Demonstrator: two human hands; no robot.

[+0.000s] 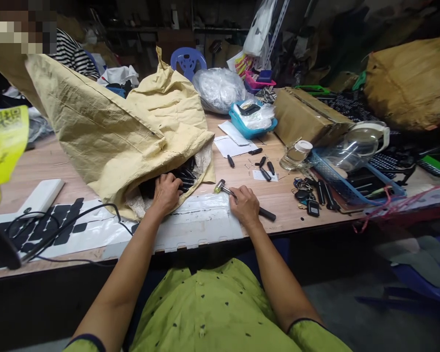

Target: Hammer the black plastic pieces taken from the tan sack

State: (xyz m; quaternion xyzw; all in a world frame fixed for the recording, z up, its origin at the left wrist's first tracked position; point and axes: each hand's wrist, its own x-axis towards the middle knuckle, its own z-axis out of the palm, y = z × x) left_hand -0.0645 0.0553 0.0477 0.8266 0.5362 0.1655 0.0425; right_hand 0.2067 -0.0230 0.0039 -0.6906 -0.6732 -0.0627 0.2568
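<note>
My left hand (166, 191) reaches into the open mouth of a big yellow woven sack (124, 132) lying on the wooden table (278, 195). Its fingers curl among several black pieces (185, 177) inside; I cannot make out what they grip. My right hand (245, 205) is closed round the handle of a small hammer (223, 188). The hammer has a yellow-and-metal head, and its black grip end sticks out on the hand's right side. Both hands rest near a white plastic sheet (198, 220) at the table's front edge.
Small black parts (266, 168) and papers (234, 144) lie beyond the hammer. A clear jar (297, 154), black keys (310, 195), a blue basket (352, 188), a cardboard box (308, 115) and a blue tray (251, 120) crowd the right. Black cable (58, 227) runs left. A person in stripes (71, 54) sits behind.
</note>
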